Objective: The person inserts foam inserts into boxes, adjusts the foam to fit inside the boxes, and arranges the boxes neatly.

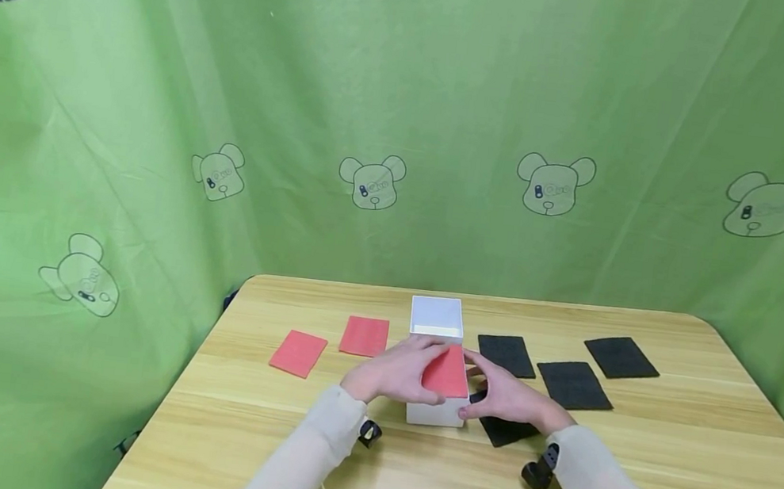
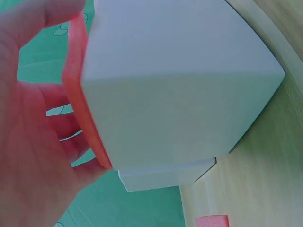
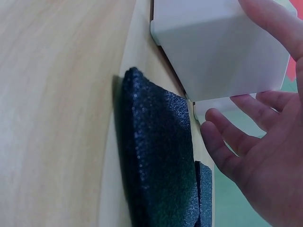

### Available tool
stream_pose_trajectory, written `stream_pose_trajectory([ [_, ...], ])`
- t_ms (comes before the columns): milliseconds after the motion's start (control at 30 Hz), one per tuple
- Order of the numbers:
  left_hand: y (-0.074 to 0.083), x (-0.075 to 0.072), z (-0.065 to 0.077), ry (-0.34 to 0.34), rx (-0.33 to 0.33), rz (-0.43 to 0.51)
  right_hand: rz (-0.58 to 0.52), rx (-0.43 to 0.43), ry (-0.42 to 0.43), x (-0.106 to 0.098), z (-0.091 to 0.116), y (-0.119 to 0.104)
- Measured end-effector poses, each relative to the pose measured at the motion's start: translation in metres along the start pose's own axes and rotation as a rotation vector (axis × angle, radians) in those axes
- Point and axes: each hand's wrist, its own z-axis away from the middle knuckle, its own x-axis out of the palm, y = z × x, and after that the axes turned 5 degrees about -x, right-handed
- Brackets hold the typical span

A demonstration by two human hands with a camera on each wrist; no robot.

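Note:
A white box (image 1: 435,412) stands upright at the middle of the table, a red foam sheet (image 1: 446,374) covering its top. My left hand (image 1: 399,369) holds the sheet, thumb at its near edge and fingers at its far edge. In the left wrist view, the red sheet (image 2: 87,123) projects slightly past the box (image 2: 180,113) top edge and bends at one corner. My right hand (image 1: 509,392) steadies the box from the right, thumb at the near corner. In the right wrist view, the fingertips (image 3: 244,101) are at the far side of the box (image 3: 222,56).
Right behind the box is an open white tray-like piece (image 1: 436,313). Two red sheets (image 1: 298,353) (image 1: 364,336) lie to the left. Several black foam sheets (image 1: 574,385) lie to the right, one (image 1: 504,432) partly beneath my right hand. A green curtain (image 1: 452,83) hangs behind the table.

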Motion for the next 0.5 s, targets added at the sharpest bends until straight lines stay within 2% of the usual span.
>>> stream_pose_trajectory([
  [300, -0.0037, 0.0072, -0.0041, 0.015, 0.021, -0.027, -0.007, -0.007, 0.002, 0.0004, 0.0008, 0.0029],
  [500, -0.0058, 0.0090, -0.0060, 0.014, 0.034, 0.000, -0.008, -0.004, 0.000, -0.0002, 0.0008, 0.0031],
])
